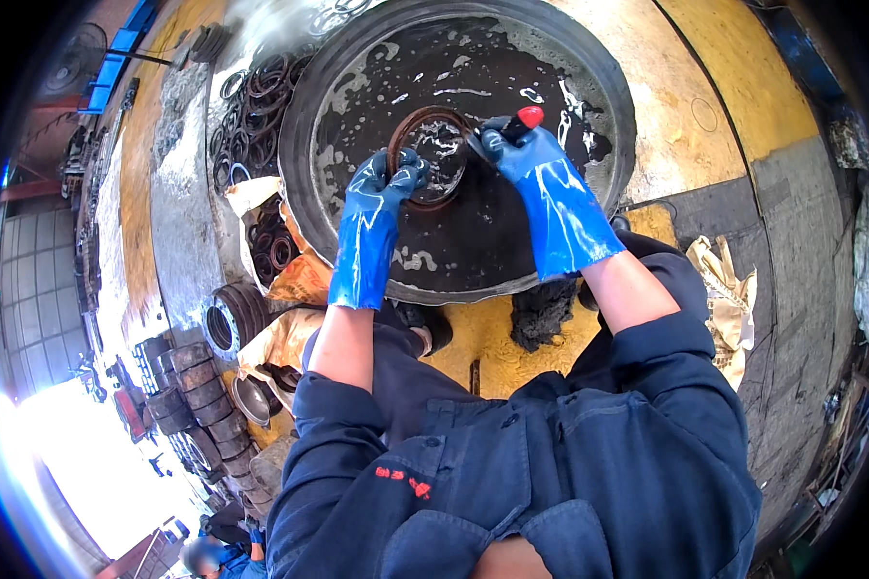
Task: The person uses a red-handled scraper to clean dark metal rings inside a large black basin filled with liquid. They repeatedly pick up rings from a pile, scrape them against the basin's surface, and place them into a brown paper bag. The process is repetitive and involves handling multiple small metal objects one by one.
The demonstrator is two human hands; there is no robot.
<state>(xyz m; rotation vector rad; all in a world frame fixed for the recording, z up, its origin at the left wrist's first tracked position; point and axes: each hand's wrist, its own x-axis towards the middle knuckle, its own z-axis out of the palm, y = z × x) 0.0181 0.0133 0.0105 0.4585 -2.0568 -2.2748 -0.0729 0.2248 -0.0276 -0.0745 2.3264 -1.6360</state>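
Observation:
A brown ring [417,118] is held up over a wide round basin [301,174] of dark, foamy liquid. My left hand [375,198], in a long blue rubber glove, is closed round the ring's left side. My right hand [531,159], gloved the same way, grips a tool with a red-ended handle [530,117]. The tool's working end is close to the ring's upper right edge. My right fingers hide most of the tool, so I cannot tell its kind or whether it touches the ring.
Many dark rings [261,101] lie left of the basin. Open sacks [299,275] with rings inside stand nearer me, beside stacked rings [237,314]. A torn paper sack [729,299] lies at my right, and a dark rag-like lump [541,318] below the basin. Another person [224,558] is at lower left.

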